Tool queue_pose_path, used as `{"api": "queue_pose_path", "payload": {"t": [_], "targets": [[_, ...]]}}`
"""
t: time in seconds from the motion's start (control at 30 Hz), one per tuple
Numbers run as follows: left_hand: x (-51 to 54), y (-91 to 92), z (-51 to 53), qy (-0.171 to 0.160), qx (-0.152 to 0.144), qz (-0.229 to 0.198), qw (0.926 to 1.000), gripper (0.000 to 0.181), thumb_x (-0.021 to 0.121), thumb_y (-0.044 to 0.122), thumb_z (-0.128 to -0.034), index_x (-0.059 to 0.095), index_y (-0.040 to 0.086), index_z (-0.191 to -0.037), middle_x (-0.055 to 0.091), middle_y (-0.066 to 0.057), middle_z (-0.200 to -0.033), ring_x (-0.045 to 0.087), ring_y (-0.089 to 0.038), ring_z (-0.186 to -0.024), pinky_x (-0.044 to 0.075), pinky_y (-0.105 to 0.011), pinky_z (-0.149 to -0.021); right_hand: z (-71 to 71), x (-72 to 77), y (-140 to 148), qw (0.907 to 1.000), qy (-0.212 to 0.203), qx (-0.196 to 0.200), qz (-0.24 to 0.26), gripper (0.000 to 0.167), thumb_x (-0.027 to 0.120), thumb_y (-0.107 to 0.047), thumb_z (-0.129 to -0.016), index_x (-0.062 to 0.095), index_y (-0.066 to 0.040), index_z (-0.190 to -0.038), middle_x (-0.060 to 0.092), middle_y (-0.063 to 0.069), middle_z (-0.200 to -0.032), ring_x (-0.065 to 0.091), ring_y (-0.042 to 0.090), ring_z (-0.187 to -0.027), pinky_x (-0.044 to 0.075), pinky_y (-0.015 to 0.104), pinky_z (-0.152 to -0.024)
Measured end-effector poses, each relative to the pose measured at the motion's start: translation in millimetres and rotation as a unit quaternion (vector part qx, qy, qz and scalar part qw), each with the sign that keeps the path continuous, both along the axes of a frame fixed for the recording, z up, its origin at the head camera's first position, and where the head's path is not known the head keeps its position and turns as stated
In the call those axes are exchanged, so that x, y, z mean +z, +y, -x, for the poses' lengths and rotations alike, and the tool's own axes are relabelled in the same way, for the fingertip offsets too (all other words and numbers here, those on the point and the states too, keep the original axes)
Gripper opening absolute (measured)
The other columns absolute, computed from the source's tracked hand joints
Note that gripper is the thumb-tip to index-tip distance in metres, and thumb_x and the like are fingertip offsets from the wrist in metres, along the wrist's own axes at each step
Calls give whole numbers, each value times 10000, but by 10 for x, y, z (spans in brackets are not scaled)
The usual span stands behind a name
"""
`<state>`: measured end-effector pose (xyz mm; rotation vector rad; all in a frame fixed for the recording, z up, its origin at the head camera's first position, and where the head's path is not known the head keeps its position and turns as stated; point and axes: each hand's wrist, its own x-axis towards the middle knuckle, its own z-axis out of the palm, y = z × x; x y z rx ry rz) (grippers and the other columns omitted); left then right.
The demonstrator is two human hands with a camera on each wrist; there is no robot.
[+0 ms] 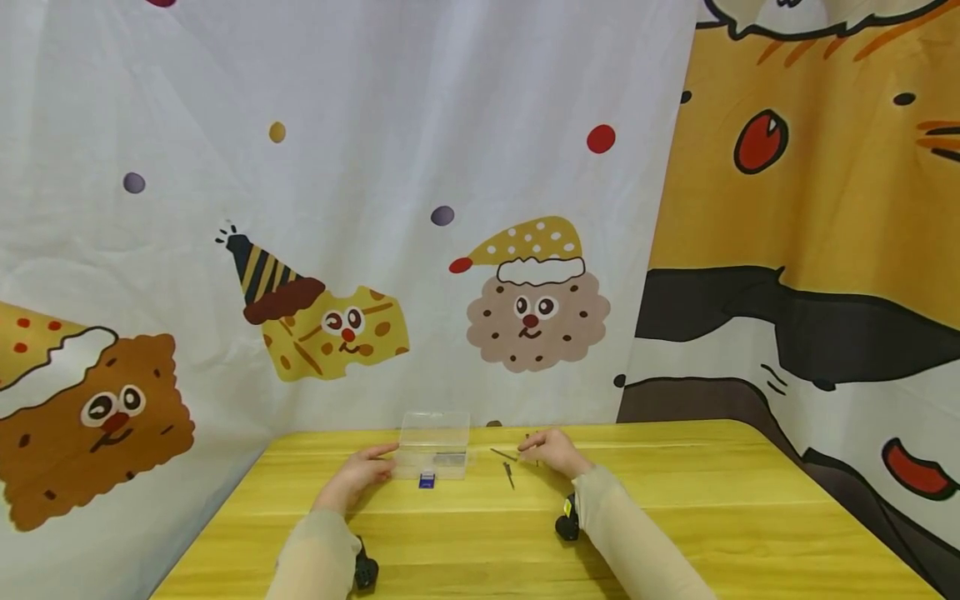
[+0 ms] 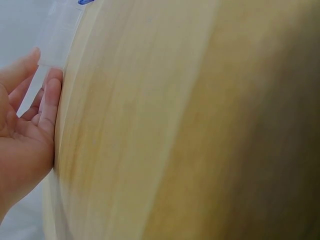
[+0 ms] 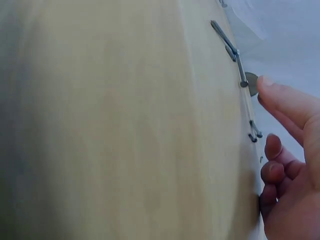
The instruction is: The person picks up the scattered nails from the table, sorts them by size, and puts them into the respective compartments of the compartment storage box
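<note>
A clear plastic box (image 1: 409, 471) with its lid raised stands near the back of the table. My left hand (image 1: 360, 477) holds its left end, the thumb at the upper edge and the fingers low by the table. In the left wrist view, that thumb meets the corner of the box (image 2: 52, 45). Something thin and grey (image 1: 450, 455) shows inside it. My right hand (image 1: 553, 451) hovers over small dark metal pieces like screws (image 1: 508, 475). The right wrist view shows thumb and fingers apart beside these screws (image 3: 241, 70), with nothing visible between them.
A small blue piece (image 1: 427, 480) sits at the front edge of the box. The yellow wood-grain table (image 1: 480, 533) reaches back to a hanging cartoon-print curtain (image 1: 420, 333). Dark wrist cameras (image 1: 567, 521) hang under both sleeves.
</note>
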<state>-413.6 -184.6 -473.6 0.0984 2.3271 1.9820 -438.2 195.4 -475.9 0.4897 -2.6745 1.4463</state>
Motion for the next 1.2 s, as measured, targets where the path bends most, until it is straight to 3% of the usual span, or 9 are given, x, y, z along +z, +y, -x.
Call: {"api": "queue_pose_path", "payload": {"t": [0.13, 0.33, 0.5, 0.77, 1.0, 1.2], "targets": [[-6, -7, 1, 0, -67, -14, 10000, 465, 601, -7, -920, 486, -92, -1363, 592, -202, -1156, 556, -156, -775, 502, -273, -723, -38, 22, -43, 9999, -14, 97, -110, 204, 759, -111, -827, 758, 12, -990, 685, 149, -1098, 573, 365, -1097, 418, 544, -969], [-15, -12, -9, 7, -82, -7, 10000, 467, 604, -2, -921, 485, -93, -1363, 586, -226, -1165, 564, -163, -786, 509, -292, -739, -8, -4, -58, 9986, 234, 274, -391, 176, 789, -168, -797, 785, -56, -932, 701, 72, -1001, 611, 239, -937, 489, 472, -852], [-11, -8, -32, 7, -83, -9, 10000, 468, 600, -12, -918, 480, -102, -1361, 579, -248, -1185, 574, -181, -810, 509, -305, -756, 27, -19, -114, 9986, -99, -64, -521, 125, 807, -155, -776, 797, -99, -888, 704, 47, -997, 605, 230, -952, 474, 465, -885], [5, -9, -34, -54, 47, 8, 10000, 451, 597, -1, -928, 495, -87, -1359, 578, -248, -1202, 577, -196, -842, 510, -309, -769, 17, 30, -177, 9963, -53, -334, -795, 96, 804, -135, -780, 798, -87, -863, 709, 67, -980, 613, 219, -896, 500, 416, -812], [25, 5, -47, -166, 116, -10, 9998, 446, 601, 14, -933, 507, -70, -1361, 558, -257, -1245, 583, -190, -875, 508, -299, -781, 20, 49, -180, 9956, 159, -239, -887, 71, 784, -117, -801, 796, -66, -849, 724, 69, -924, 636, 211, -851, 525, 385, -776], [7, 8, -6, -156, 119, 20, 9998, 445, 617, 20, -924, 526, -53, -1354, 575, -240, -1230, 587, -185, -870, 510, -300, -771, 74, 29, -141, 9952, 221, -76, -954, 65, 757, -96, -825, 789, -53, -860, 720, 73, -931, 595, 143, -761, 499, 305, -668]]}}
